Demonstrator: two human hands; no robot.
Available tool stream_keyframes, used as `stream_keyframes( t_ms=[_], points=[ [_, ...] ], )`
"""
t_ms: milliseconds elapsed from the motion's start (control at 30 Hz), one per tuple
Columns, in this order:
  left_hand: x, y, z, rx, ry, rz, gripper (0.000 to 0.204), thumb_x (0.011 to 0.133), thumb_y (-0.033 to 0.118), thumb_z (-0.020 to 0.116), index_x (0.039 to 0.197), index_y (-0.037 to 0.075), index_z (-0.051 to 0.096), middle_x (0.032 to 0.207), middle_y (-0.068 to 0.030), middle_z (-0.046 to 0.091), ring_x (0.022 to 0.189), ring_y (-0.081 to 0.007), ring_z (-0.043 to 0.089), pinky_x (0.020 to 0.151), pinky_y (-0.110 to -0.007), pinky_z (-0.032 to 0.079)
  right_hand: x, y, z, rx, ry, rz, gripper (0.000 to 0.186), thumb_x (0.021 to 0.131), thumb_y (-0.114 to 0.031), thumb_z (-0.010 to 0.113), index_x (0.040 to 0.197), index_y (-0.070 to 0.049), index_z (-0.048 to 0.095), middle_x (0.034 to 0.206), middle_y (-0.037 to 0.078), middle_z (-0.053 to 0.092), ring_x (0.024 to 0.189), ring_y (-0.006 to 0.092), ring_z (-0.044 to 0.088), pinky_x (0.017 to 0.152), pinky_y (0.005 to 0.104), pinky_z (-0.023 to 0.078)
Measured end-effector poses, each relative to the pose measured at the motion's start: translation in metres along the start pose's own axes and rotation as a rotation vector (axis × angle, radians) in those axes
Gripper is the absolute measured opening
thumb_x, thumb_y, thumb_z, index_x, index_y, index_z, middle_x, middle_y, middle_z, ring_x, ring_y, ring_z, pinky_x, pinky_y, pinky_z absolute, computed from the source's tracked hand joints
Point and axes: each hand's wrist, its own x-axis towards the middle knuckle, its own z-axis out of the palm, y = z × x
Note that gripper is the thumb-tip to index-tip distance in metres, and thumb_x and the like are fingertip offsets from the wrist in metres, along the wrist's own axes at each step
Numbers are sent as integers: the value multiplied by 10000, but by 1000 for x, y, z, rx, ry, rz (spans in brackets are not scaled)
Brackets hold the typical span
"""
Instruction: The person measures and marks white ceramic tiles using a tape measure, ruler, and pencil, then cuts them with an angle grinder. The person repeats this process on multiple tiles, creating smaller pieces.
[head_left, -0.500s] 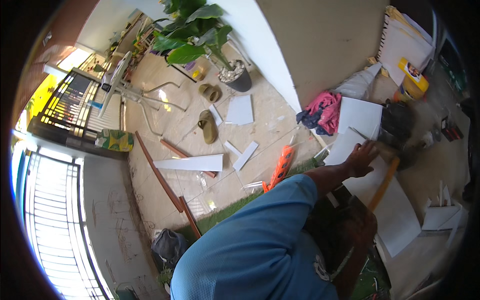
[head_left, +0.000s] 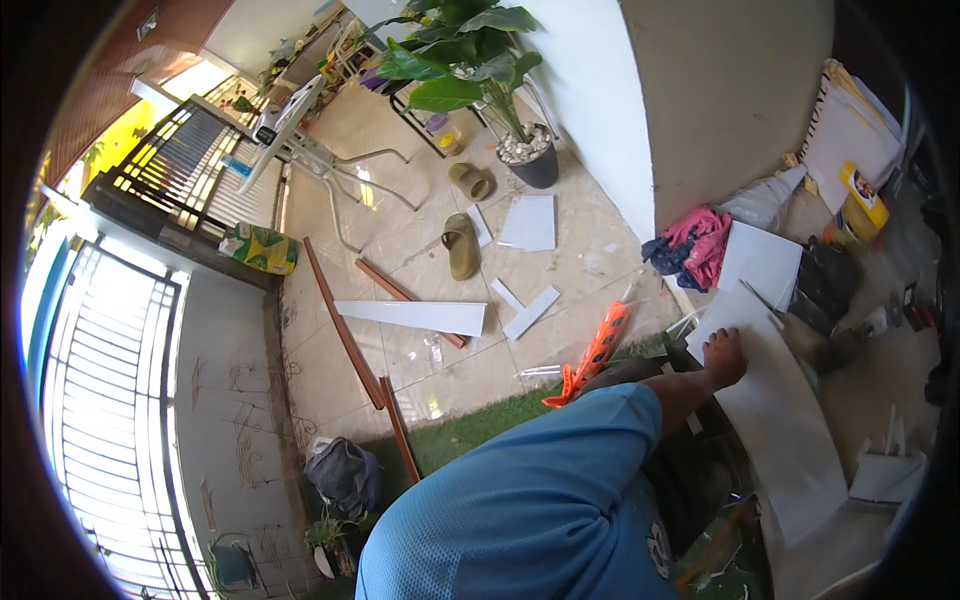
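Note:
My left hand (head_left: 725,358) rests on a long white sheet (head_left: 775,430) with its fingers curled in; whatever they may hold is hidden. Beneath the far end of that sheet, a second white piece (head_left: 757,262) lies against a pink and dark blue cloth (head_left: 698,246). A thin dark tool (head_left: 762,301) sits on the sheet just beyond my fingers. My right hand cannot be made out in the dark, smeared area below my blue sleeve (head_left: 520,500).
An orange spotted object (head_left: 602,345) lies by the green turf strip (head_left: 470,425). White offcuts (head_left: 530,312), reddish-brown strips (head_left: 342,325) and olive clogs (head_left: 461,247) are spread over the tiles. A potted plant (head_left: 530,165) stands by the wall. Further white scraps (head_left: 885,475) lie at right.
My left hand has gone from spread fingers to curled ones on the sheet. The yellow-handled tool in my right hand has dropped out of sight. The whole view has shifted.

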Motion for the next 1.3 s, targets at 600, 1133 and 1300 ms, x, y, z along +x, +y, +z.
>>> stream_keyframes(
  t_ms=[600,1133,1300],
  points=[
    [-7,48,67,-550,-185,-69,303,991,294,701,1102,12,718,1104,-228,759,1041,-391,743,896,-497,586,-88,135,32,96,-39,342,266,1055,-241,711,1157,3,736,861,57,636,819,204,568,706,394,428],
    [17,29,141,-295,-408,313,311,1056,291,665,1150,3,736,1109,-194,745,1014,-348,697,920,-501,564,-242,317,95,238,42,541,251,1054,-248,745,1049,2,764,737,-19,568,611,104,492,524,344,356],
    [10,29,136,-336,-301,411,402,1066,377,701,1150,-8,780,1048,-120,762,915,-241,683,855,-445,566,-242,316,93,515,222,970,297,1012,-321,815,1063,-37,746,828,95,682,710,232,690,608,417,555]
  ],
)
